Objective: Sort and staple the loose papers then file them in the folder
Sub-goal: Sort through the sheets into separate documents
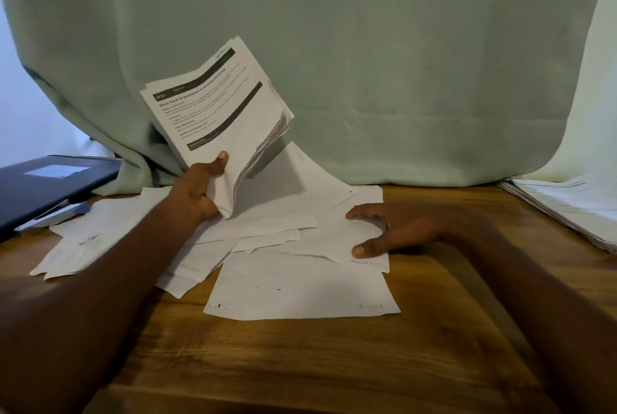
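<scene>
My left hand (200, 186) grips the lower corner of a stack of printed sheets (217, 103) and holds it raised above the table, printed side toward me. Several loose white papers (300, 286) lie face down, scattered and overlapping, on the wooden table (300, 363). My right hand (390, 230) rests on the right part of that pile, its fingers spread, thumb and fingertips touching one sheet (337, 240). A dark blue folder (43, 190) with a white label lies at the far left, partly over some papers.
A second pile of printed papers (567, 206) lies at the table's right edge. A pale green cloth (334, 46) hangs behind the table as a backdrop. A blue pen-like object (80, 208) pokes out beside the folder.
</scene>
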The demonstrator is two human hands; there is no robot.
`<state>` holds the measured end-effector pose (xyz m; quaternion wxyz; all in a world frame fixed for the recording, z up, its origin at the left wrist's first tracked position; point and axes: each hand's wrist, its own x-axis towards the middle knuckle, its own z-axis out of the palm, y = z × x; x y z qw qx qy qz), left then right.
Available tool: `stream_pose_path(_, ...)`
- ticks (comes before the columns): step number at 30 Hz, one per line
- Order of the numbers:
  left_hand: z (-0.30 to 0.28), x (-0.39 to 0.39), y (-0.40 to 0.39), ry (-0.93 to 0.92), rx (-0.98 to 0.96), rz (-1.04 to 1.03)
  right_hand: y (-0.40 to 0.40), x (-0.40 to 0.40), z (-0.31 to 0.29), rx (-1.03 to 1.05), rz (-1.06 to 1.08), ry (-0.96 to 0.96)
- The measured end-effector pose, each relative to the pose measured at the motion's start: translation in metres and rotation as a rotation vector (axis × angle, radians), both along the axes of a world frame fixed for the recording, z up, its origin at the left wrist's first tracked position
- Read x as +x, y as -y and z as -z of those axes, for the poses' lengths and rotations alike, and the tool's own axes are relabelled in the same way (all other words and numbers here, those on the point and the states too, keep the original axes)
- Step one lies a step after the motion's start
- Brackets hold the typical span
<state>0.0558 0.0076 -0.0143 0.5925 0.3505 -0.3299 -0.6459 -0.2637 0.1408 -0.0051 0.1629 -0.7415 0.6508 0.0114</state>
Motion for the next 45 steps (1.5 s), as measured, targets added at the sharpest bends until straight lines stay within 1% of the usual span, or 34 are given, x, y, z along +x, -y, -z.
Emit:
stream_pose_path(5, 0.002, -0.002, -0.003, 0.016, -0.029, 0.022, -0.001, -0.002, 0.000, -0.100, 0.101, -0.035)
stream_pose_path(11, 0.001, -0.004, -0.003, 0.015, -0.038, 0.022, -0.001, -0.006, -0.003, -0.157, 0.168, -0.092)
stream_pose_path(16, 0.001, -0.005, -0.004, -0.014, -0.057, 0.046, 0.003, -0.009, 0.001, -0.246, 0.218, -0.120)
stream_pose_path(18, 0.001, -0.007, -0.005, -0.002, -0.079, 0.066, 0.003, -0.008, 0.003, -0.262, 0.200, -0.083)
stream_pose_path(20, 0.002, -0.009, -0.006, 0.018, -0.089, 0.086, 0.002, -0.005, 0.003, -0.246, 0.147, 0.027)
stream_pose_path(21, 0.002, -0.011, -0.006, 0.035, -0.092, 0.097, 0.002, -0.003, 0.004, -0.206, 0.117, 0.076)
stream_pose_path(22, 0.002, -0.013, -0.007, 0.050, -0.095, 0.108, 0.003, -0.001, 0.004, -0.149, 0.090, 0.092)
stream_pose_path(25, 0.003, -0.019, -0.008, 0.099, -0.131, 0.135, 0.006, 0.001, 0.007, -0.033, 0.043, 0.035)
stream_pose_path(27, 0.004, -0.022, -0.009, 0.139, -0.188, 0.144, 0.007, 0.001, 0.009, -0.079, 0.087, 0.041)
stream_pose_path(29, 0.004, -0.024, -0.011, 0.193, -0.250, 0.135, 0.008, 0.000, 0.013, -0.233, 0.123, 0.067)
stream_pose_path(30, 0.003, -0.026, -0.013, 0.224, -0.276, 0.121, 0.009, 0.000, 0.014, -0.354, 0.124, 0.120)
stream_pose_path(31, 0.003, -0.029, -0.015, 0.247, -0.310, 0.114, 0.010, 0.001, 0.014, -0.484, 0.135, 0.223)
stream_pose_path(32, 0.002, -0.033, -0.017, 0.259, -0.345, 0.104, 0.009, 0.005, 0.012, -0.582, 0.153, 0.378)
stream_pose_path(33, 0.000, -0.038, -0.020, 0.266, -0.385, 0.088, 0.007, 0.009, 0.008, -0.614, 0.177, 0.586)
stream_pose_path(35, -0.004, -0.050, -0.029, 0.277, -0.460, 0.029, 0.002, 0.019, -0.006, -0.490, 0.197, 1.088)
stream_pose_path(36, -0.006, -0.055, -0.034, 0.277, -0.503, 0.004, 0.000, 0.021, -0.011, -0.425, 0.189, 1.290)
stream_pose_path(37, -0.007, -0.061, -0.039, 0.279, -0.546, -0.016, 0.000, 0.022, -0.015, -0.420, 0.173, 1.398)
stream_pose_path(38, -0.010, -0.065, -0.045, 0.286, -0.586, -0.032, -0.001, 0.022, -0.017, -0.467, 0.158, 1.412)
stream_pose_path(40, -0.015, -0.071, -0.055, 0.317, -0.655, -0.056, -0.004, 0.026, -0.018, -0.657, 0.179, 1.285)
stream_pose_path(42, -0.020, -0.073, -0.062, 0.333, -0.689, -0.055, -0.004, 0.027, -0.017, -0.796, 0.224, 1.260)
stream_pose_path(43, -0.024, -0.072, -0.063, 0.337, -0.694, -0.052, -0.005, 0.028, -0.017, -0.821, 0.232, 1.277)
stream_pose_path(45, -0.025, -0.071, -0.061, 0.336, -0.677, -0.027, -0.004, 0.027, -0.017, -0.802, 0.238, 1.297)
